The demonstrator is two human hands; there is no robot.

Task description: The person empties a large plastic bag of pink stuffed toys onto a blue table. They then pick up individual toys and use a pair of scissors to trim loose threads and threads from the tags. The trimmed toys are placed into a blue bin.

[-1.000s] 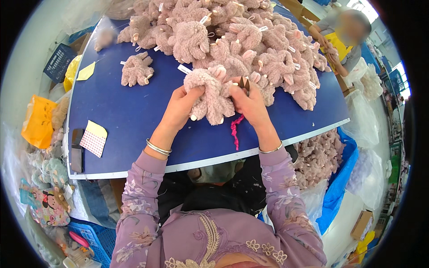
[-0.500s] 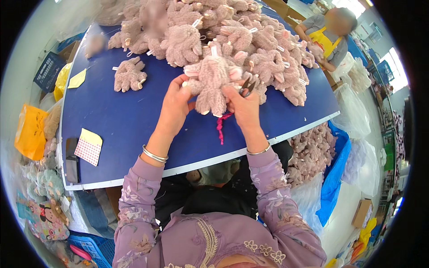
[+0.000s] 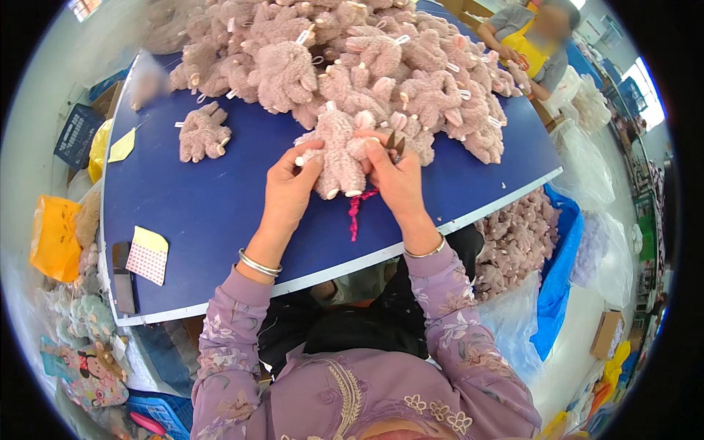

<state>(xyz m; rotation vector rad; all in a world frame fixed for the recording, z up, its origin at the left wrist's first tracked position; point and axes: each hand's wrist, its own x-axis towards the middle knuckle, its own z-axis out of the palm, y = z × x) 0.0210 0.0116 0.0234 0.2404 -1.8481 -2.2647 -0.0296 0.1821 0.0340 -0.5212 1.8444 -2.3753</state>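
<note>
A pinkish-grey plush toy [image 3: 339, 158] with short limbs and pale foot tips is held up over the blue table [image 3: 220, 213]. My left hand [image 3: 290, 180] pinches its left side. With thumb and fingers my right hand [image 3: 394, 176] grips its other side, and the same hand keeps dark-bladed thread snips [image 3: 396, 144], blades pointing away from me. A magenta cord [image 3: 354, 216] dangles below the right hand. Just beyond the hands lies a big heap of similar plush toys [image 3: 286, 73], several with white tags. One single toy [image 3: 204, 132] lies apart at the left.
A sticker sheet [image 3: 147, 254] and a dark phone-like object [image 3: 124, 279] lie at the table's left edge, a yellow paper [image 3: 122, 145] farther back. Right of my legs, a blue bag [image 3: 561, 271] holds more toys. A person in a yellow apron [image 3: 533, 50] works at the far right.
The held toy has turned and come slightly down and left, its ears now less visible. My left hand has drawn closer to my right. The view has shifted a little.
</note>
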